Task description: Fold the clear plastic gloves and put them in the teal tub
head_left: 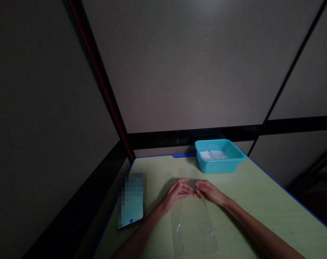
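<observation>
A clear plastic bag [192,226] lies on the table, running from the near edge up to my hands; its thin outline is faint against the tabletop. My left hand [178,191] is at the bag's upper part, fingers curved and slightly apart, their tips on the film. Close beside it on the right, my right hand [206,190] pinches the film between thumb and fingers. The fingertips of both hands nearly meet. Faint strips of the bag seem to extend past my hands. The exact grip of the left fingers is partly hidden.
A turquoise plastic basin [220,166] with white sheets [214,155] inside stands at the table's far right corner. On the left edge lies a tablet-like device [133,205], partly blurred out. The pale green table [260,201] has a blue rim, and a panelled wall [190,72] rises behind it.
</observation>
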Demonstrator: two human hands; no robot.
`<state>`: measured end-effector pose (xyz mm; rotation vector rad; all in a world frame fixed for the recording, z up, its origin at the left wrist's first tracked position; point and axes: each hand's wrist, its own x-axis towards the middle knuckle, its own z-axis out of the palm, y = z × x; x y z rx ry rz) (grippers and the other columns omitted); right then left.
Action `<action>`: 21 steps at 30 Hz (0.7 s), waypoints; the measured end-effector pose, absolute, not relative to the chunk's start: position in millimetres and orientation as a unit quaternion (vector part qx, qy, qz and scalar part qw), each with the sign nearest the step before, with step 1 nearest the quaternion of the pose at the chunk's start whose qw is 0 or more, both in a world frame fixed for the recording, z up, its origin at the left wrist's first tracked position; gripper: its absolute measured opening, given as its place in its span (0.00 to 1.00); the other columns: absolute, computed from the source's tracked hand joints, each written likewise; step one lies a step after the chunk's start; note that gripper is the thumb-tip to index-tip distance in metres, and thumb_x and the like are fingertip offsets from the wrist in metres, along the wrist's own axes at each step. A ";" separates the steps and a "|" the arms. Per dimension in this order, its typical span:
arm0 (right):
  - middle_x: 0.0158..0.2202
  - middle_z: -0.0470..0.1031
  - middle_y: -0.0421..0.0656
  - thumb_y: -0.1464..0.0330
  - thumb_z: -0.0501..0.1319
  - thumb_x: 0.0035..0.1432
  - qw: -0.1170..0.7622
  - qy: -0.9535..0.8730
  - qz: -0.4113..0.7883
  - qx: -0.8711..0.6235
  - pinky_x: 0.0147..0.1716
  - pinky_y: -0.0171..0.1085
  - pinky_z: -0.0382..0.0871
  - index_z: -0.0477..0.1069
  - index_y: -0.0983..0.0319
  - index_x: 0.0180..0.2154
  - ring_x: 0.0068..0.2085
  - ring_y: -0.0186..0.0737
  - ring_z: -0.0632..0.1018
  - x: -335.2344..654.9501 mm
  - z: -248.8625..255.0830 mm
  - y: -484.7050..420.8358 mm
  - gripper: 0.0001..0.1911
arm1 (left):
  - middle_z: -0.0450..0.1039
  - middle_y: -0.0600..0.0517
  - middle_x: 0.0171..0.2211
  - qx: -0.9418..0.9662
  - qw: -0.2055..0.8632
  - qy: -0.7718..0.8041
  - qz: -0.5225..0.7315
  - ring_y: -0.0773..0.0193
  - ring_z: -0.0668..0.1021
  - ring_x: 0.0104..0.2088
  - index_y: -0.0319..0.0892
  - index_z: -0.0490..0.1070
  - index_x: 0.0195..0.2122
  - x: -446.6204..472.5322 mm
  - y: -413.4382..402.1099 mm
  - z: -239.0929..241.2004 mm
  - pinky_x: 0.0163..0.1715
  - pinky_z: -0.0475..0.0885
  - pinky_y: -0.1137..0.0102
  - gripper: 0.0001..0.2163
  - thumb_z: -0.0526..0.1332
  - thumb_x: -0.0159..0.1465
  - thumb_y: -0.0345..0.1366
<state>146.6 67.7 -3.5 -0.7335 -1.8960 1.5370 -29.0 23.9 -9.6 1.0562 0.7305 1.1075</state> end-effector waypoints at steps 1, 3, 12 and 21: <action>0.13 0.57 0.35 0.51 0.48 0.54 0.293 -0.714 0.572 -0.279 0.19 0.31 0.53 0.57 0.63 0.17 0.17 0.29 0.59 147.2 -4.8 68.0 0.25 | 0.71 0.44 0.35 0.466 0.663 0.320 0.490 0.58 0.74 0.35 0.37 0.64 0.43 -28.8 23.5 -7.4 0.41 0.64 0.61 0.23 0.57 0.55 0.50; 0.13 0.58 0.35 0.51 0.48 0.54 0.298 -0.719 0.558 -0.289 0.18 0.30 0.52 0.58 0.63 0.18 0.17 0.28 0.58 150.5 -5.2 68.1 0.24 | 0.71 0.43 0.36 0.462 0.666 0.313 0.496 0.58 0.74 0.36 0.37 0.64 0.42 -29.8 21.9 -2.0 0.41 0.64 0.61 0.23 0.55 0.55 0.52; 0.27 0.65 0.41 0.69 0.51 0.56 0.136 -0.931 0.283 -0.188 0.30 0.34 0.59 0.64 0.62 0.24 0.31 0.35 0.68 186.0 41.8 18.3 0.10 | 0.72 0.42 0.35 0.492 0.654 0.335 0.466 0.57 0.74 0.37 0.36 0.66 0.40 -52.7 5.1 -5.3 0.41 0.65 0.61 0.23 0.52 0.57 0.52; 0.29 0.67 0.43 0.70 0.46 0.59 0.063 -0.968 0.183 -0.162 0.31 0.36 0.60 0.66 0.61 0.28 0.32 0.38 0.68 180.6 57.2 0.2 0.12 | 0.66 0.45 0.46 0.646 0.262 0.580 0.422 0.57 0.67 0.48 0.40 0.64 0.45 -57.1 -27.7 25.0 0.49 0.59 0.62 0.15 0.53 0.57 0.39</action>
